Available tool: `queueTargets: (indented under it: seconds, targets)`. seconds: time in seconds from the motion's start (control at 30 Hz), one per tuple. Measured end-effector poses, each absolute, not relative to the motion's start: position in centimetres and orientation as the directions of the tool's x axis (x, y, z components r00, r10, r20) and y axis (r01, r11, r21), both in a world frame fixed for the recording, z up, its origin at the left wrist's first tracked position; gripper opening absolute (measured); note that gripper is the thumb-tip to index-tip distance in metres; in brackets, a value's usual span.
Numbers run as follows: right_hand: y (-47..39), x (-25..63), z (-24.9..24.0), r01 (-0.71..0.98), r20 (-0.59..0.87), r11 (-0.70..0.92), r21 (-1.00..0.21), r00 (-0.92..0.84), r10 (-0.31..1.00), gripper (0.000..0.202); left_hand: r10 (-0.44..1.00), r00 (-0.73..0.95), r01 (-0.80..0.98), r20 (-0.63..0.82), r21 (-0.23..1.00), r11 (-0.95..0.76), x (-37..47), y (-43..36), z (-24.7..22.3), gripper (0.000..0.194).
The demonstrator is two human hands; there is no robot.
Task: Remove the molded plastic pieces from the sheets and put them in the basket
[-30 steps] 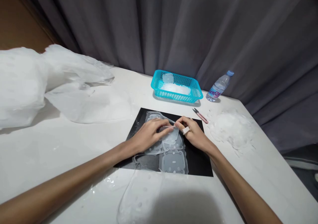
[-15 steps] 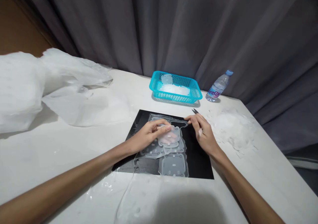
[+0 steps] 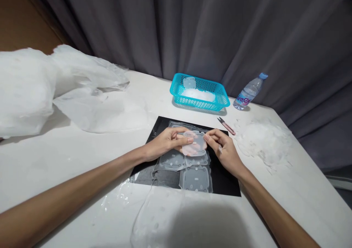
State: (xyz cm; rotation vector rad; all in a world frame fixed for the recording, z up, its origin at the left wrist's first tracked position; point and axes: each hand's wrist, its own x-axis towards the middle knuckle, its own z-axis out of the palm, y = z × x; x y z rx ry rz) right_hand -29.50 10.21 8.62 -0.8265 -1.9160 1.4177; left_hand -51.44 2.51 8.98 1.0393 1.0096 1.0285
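Note:
My left hand (image 3: pixel 173 141) grips a rounded-square translucent plastic piece (image 3: pixel 196 149), thumb in front and fingers showing through from behind. At the upper right edge of that piece, the thumb and forefinger of my right hand (image 3: pixel 222 145) are pinched together on it. Something small and whitish shows at my right fingers; what it is I cannot make out. Under both hands lies a black mat (image 3: pixel 225 180) bearing more translucent plastic pieces (image 3: pixel 195 178), some joined in a sheet. Thread snips (image 3: pixel 227 126) with pinkish handles rest on the table just beyond my right hand.
A blue perforated basket (image 3: pixel 200 104) holds white and translucent pieces at the back. Right of it stands a water bottle (image 3: pixel 250 92). A heap of clear scraps (image 3: pixel 264 143) lies to the right, and large white plastic bags (image 3: pixel 24 90) fill the left of the white table (image 3: pixel 90 174).
My right hand has moved left and in, from a clear plastic strip to the edge of the held piece. The snips, partly hidden before, now show fully. The view has shifted slightly.

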Motion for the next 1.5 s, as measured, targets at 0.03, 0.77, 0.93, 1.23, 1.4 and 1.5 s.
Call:
queueTargets:
  seconds: [0.03, 0.77, 0.93, 1.23, 1.4, 1.5]
  targets:
    - [10.2, -29.5, 8.7, 0.123, 0.107, 0.233, -0.965, -0.624, 0.774, 0.029, 0.966, 0.214, -0.174, -0.147, 0.967, 0.186, -51.4, 2.5, 9.0, 0.039]
    - [9.6, -29.6, 9.5, 0.113, 0.116, 0.226, -0.968, -0.598, 0.793, 0.035, 0.967, 0.225, -0.181, -0.121, 0.97, 0.163, -51.1, 2.4, 9.2, 0.036]
    - [10.4, -29.4, 8.8, 0.155, 0.13, 0.264, -0.952, -0.577, 0.806, 0.03, 0.97, 0.22, -0.161, -0.104, 0.977, 0.142, -51.3, 2.3, 8.8, 0.035]
    - [11.9, -27.5, 9.1, 0.432, 0.141, 0.561, -0.706, -0.69, 0.71, 0.031, 0.983, 0.178, -0.098, -0.052, 0.993, 0.07, -51.5, 1.9, 9.5, 0.037]
    - [14.8, -25.7, 7.4, 0.676, 0.462, 0.628, -0.386, -0.448, 0.766, 0.04, 0.976, 0.217, 0.003, -0.013, 1.0, 0.013, -51.3, 1.6, 9.9, 0.017]
    - [16.6, -24.3, 5.6, 0.782, 0.504, 0.582, -0.224, -0.418, 0.756, 0.051, 0.977, 0.21, 0.004, 0.022, 1.0, -0.024, -51.1, 1.4, 9.8, 0.016]
